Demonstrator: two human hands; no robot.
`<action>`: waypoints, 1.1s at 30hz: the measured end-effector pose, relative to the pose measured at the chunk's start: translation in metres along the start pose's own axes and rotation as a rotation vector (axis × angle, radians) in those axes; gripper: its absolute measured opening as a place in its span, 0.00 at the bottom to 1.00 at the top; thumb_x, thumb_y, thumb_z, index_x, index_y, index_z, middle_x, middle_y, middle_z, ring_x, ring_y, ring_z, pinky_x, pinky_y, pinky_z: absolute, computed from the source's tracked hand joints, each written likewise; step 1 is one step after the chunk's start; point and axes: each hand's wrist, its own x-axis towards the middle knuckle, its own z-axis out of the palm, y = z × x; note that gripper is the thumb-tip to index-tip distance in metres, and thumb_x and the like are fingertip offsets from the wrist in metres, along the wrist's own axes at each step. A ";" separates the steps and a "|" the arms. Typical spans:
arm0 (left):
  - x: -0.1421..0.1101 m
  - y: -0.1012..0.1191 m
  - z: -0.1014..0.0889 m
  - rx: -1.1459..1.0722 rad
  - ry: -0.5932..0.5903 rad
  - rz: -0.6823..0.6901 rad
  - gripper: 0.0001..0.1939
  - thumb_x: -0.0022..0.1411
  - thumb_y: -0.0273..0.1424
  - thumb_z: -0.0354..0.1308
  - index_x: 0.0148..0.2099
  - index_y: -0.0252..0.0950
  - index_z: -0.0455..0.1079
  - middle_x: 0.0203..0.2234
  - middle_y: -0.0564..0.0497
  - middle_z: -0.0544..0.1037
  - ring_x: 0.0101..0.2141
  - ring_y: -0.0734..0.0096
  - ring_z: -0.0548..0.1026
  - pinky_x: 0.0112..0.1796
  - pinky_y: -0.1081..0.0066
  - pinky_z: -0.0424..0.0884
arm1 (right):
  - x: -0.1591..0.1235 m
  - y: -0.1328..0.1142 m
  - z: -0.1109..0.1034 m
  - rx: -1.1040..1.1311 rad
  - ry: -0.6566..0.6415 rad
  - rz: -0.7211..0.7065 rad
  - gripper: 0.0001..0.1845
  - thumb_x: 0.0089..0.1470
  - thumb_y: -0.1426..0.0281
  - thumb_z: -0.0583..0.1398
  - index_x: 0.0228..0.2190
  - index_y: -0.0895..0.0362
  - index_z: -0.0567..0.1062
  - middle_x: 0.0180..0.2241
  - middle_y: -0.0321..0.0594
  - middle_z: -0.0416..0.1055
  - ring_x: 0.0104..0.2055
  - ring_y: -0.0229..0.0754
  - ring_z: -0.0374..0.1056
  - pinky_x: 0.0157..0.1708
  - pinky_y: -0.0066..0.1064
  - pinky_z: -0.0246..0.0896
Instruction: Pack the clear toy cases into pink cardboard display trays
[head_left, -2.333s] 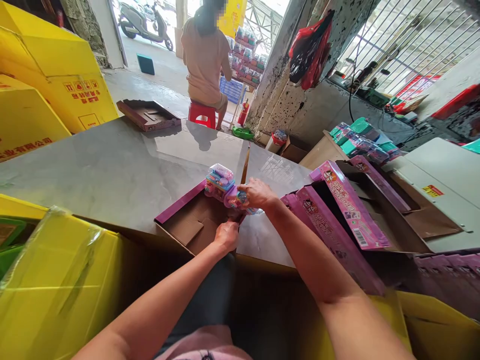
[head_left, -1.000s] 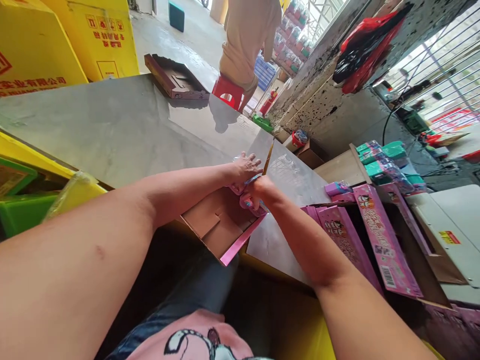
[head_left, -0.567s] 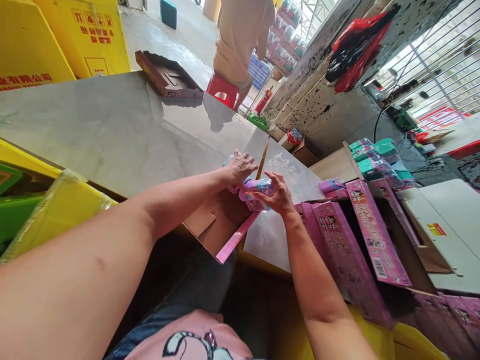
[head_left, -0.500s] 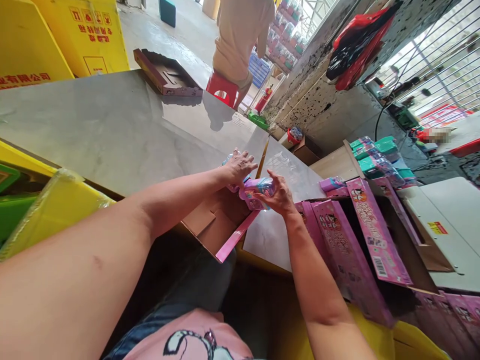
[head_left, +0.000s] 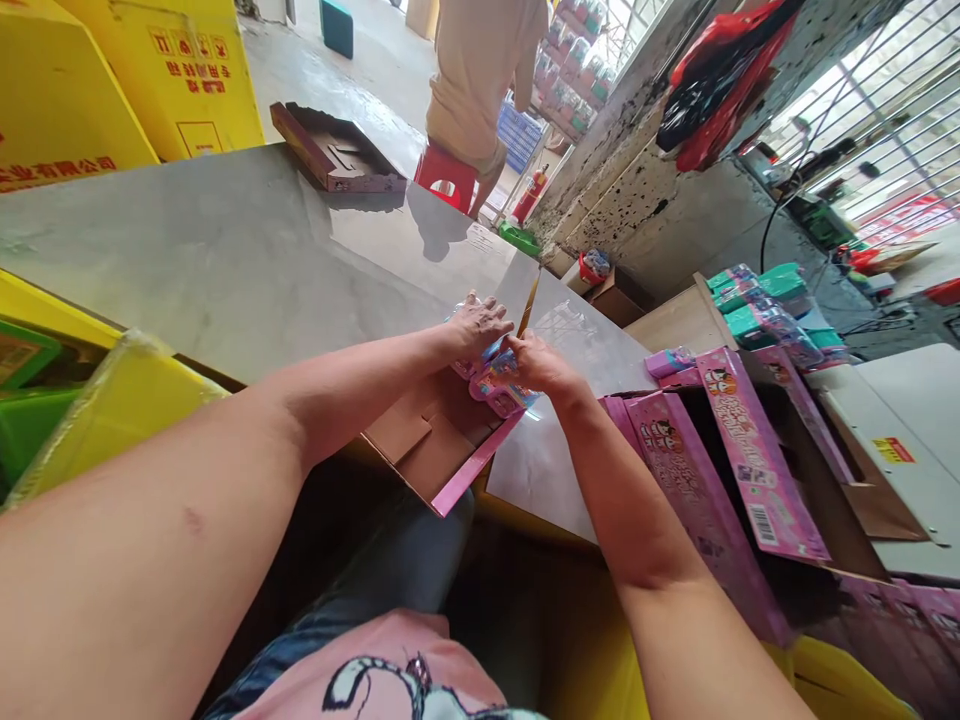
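Observation:
An open cardboard display box (head_left: 409,425) with a pink edge sits at the near side of the table. Small clear plastic packs in pink, purple and blue stand at its far end. My left hand (head_left: 480,325) lies over the rear packs, fingers stretched out, partly covering them. Beside it, my right hand (head_left: 541,362) grips a pink and blue plastic pack (head_left: 501,385) at the box's right side, its fingertips against the pack's top. What exactly the packs contain is too small to make out.
Another shallow cardboard box (head_left: 341,150) rests on the far side of the table (head_left: 225,260). Pink printed cartons (head_left: 761,450) stand at right, with teal packs (head_left: 772,300) behind them. Yellow crates (head_left: 161,80) are at left. A person (head_left: 469,80) is beyond the table, near a red stool (head_left: 444,180).
My right hand has moved left with the plastic pack, bringing it over the box and closer to my left hand. My left hand has stayed nearly in place.

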 end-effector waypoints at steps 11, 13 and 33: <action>-0.073 0.090 0.088 -0.550 0.272 -0.564 0.24 0.64 0.22 0.48 0.62 0.28 0.64 0.60 0.33 0.65 0.58 0.52 0.67 0.57 0.59 0.67 | -0.016 0.014 0.017 0.166 0.233 -0.129 0.43 0.46 0.53 0.71 0.59 0.54 0.67 0.53 0.48 0.66 0.51 0.50 0.68 0.53 0.39 0.63; -0.074 0.090 0.098 -0.606 0.221 -0.551 0.30 0.61 0.20 0.50 0.66 0.33 0.62 0.66 0.36 0.58 0.61 0.51 0.64 0.58 0.58 0.67 | -0.018 0.012 0.016 0.159 0.245 -0.115 0.42 0.49 0.50 0.69 0.60 0.53 0.66 0.54 0.47 0.66 0.53 0.51 0.68 0.52 0.39 0.64; -0.077 0.066 0.103 -0.636 0.002 -0.374 0.35 0.49 0.25 0.61 0.62 0.45 0.71 0.64 0.46 0.61 0.58 0.44 0.62 0.58 0.50 0.65 | -0.011 -0.002 0.010 0.008 0.119 0.046 0.23 0.64 0.52 0.55 0.48 0.58 0.70 0.48 0.48 0.71 0.47 0.49 0.70 0.47 0.35 0.62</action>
